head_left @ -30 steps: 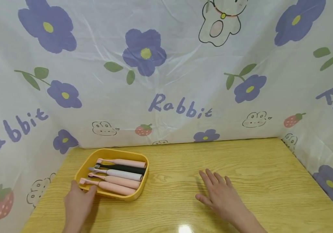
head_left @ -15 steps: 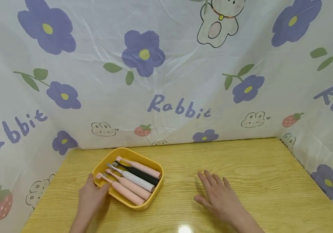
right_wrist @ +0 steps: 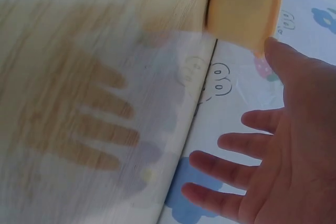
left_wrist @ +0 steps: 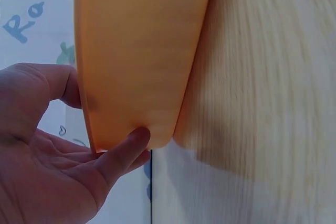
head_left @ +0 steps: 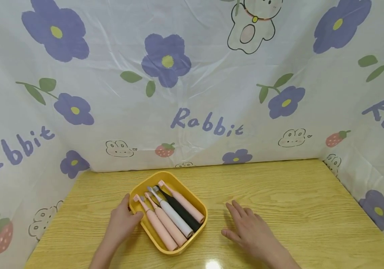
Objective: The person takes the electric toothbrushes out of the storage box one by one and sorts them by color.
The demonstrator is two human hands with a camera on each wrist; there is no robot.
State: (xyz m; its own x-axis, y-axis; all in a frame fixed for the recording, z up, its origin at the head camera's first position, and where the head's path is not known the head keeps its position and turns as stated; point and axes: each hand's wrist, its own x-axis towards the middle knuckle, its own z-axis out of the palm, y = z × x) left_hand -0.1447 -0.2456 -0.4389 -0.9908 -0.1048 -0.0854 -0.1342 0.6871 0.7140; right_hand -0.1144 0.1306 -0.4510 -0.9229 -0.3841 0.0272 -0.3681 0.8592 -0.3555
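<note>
In the head view, a yellow plastic bin (head_left: 167, 176) sits turned at an angle on the table, left of centre. Several electric toothbrushes lie side by side in it: pink ones, a white one (head_left: 176, 217) and a black one (head_left: 182, 213), brush heads toward the far left. My left hand (head_left: 122, 220) grips the bin's left corner, its thumb at the rim; in the left wrist view a finger (left_wrist: 118, 156) presses the outer wall (left_wrist: 142, 66). My right hand (head_left: 254, 233) hovers to the bin's right, fingers spread, holding nothing.
The wood-grain table (head_left: 279, 194) stretches away to the right. A white sheet (head_left: 208, 93) printed with purple flowers, rabbits and strawberries stands behind it and along both sides.
My left hand has drawn the bin rightward and a little nearer, turning it clockwise, with the toothbrushes inside. My right hand has shifted only slightly.
</note>
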